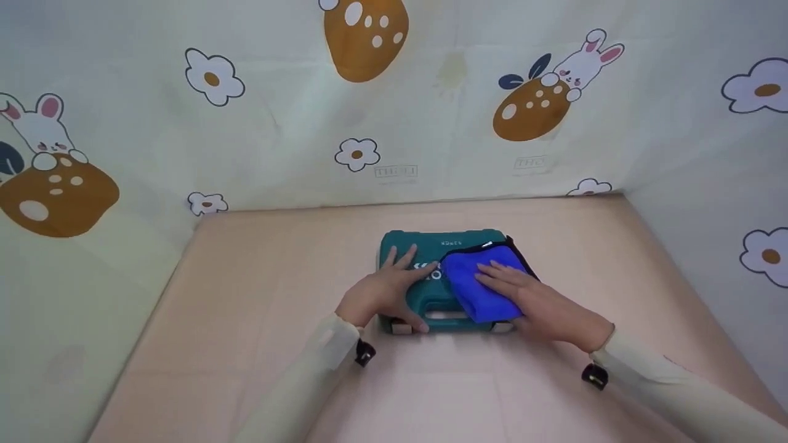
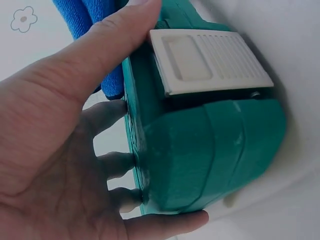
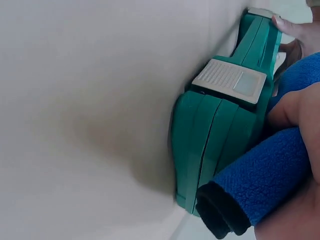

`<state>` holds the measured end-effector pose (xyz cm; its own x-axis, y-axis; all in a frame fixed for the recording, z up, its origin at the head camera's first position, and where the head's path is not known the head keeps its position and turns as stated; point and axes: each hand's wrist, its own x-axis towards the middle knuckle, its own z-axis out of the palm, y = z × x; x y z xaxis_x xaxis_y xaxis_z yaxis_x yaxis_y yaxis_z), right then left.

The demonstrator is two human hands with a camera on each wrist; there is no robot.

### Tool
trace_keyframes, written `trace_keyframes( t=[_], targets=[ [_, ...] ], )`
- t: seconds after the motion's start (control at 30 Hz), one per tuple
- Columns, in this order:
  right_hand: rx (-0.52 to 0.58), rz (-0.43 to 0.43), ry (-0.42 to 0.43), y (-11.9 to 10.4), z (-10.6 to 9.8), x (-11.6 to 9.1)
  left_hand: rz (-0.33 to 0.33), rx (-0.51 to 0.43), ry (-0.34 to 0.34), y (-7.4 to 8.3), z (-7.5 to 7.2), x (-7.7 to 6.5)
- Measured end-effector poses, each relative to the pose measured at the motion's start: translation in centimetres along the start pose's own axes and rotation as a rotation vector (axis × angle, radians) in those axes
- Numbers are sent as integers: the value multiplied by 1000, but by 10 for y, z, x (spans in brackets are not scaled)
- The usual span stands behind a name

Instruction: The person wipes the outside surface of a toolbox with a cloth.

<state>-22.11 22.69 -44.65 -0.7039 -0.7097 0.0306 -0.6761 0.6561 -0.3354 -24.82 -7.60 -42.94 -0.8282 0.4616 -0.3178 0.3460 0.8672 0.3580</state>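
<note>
A green hard plastic case (image 1: 474, 237) lies flat, with white lettering on its lid and a carry handle at its front. My left hand (image 1: 388, 292) rests on the lid's left part with fingers spread; its thumb lies at the front edge, beside a beige latch (image 2: 210, 62). My right hand (image 1: 542, 301) holds a folded blue cloth (image 1: 480, 289) with black edging against the lid's right part. In the right wrist view the cloth (image 3: 265, 175) bulges under the palm in a thick fold, and a finger reaches between the folds.
The case stands on a light brown tabletop (image 1: 277, 264). Pale cloth walls (image 1: 277, 141) printed with rabbits and flowers rise at the back and both sides. A second beige latch (image 3: 230, 80) sits at the case's right front. Small black devices (image 1: 595, 376) are strapped at both wrists.
</note>
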Motion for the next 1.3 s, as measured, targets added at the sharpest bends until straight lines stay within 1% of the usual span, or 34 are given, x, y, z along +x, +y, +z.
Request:
trace_keyframes(
  t=[0.13, 0.23, 0.37, 0.5, 0.83, 1.13, 1.3],
  targets=[
    [-27, -11, -6, 5, -3, 7, -6, -12, 11, 0, 0, 0],
    [-58, -17, 10, 10, -3, 11, -3, -30, 24, 1, 2, -1],
    [-68, -13, 32, 17, -2, 16, 9, -41, 32, 4, 5, -4],
    [-56, -31, 41, 23, -1, 21, 5, -32, 41, 6, 7, -7],
    [-8, -59, 12, 34, 3, 26, -10, 9, 79, 8, 8, -13],
    [-13, -71, -4, 38, 2, 29, -18, 0, 72, 7, 11, -17],
    [-19, -63, -2, 36, 2, 26, -14, 12, 41, 6, 11, -18]
  ],
)
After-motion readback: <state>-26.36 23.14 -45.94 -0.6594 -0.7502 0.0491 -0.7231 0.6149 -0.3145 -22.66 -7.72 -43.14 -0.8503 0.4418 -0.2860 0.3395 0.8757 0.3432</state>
